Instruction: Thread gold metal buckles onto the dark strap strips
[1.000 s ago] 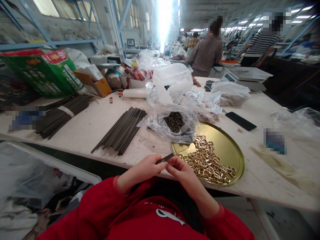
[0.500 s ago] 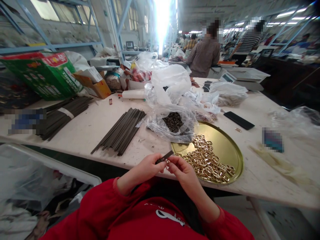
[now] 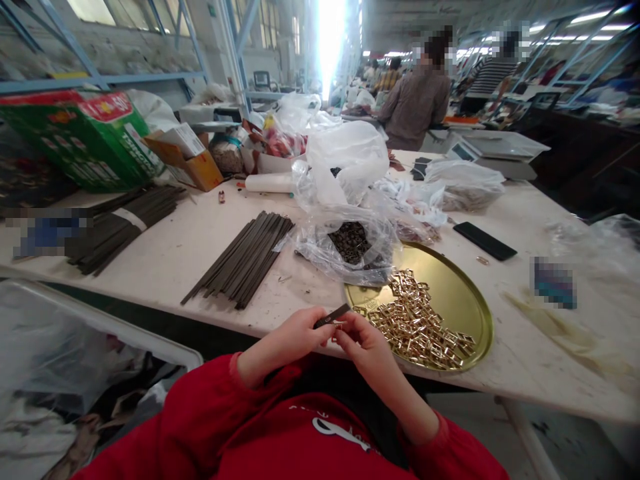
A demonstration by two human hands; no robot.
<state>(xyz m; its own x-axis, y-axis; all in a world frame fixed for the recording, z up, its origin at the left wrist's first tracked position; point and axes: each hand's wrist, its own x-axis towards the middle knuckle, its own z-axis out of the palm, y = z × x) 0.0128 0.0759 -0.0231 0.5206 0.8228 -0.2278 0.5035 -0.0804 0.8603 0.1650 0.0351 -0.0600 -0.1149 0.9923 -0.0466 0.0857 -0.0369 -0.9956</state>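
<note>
Both hands meet at the table's front edge. My left hand (image 3: 306,331) is closed on a short dark strap (image 3: 332,316), whose end sticks out past the fingers toward the tray. Pinched at the fingertips of my right hand (image 3: 361,337) is a small gold buckle (image 3: 339,327), partly hidden and touching the strap area. Whether the strap runs through the buckle I cannot tell. Just right of the hands lies a round gold tray (image 3: 450,280) with a heap of gold buckles (image 3: 420,327). Behind it, an open plastic bag (image 3: 315,250) holds small dark pieces (image 3: 351,241).
A stack of dark strips (image 3: 240,260) lies left of the hands, with a banded bundle (image 3: 125,227) farther left. A black phone-like slab (image 3: 485,241) is at right. Boxes (image 3: 185,163), plastic bags and a scale (image 3: 495,150) stand behind. Co-workers (image 3: 417,100) are beyond.
The view has shifted slightly, so the table things sit a little differently. My hands stay together at the strap and buckle, with only small finger movement.
</note>
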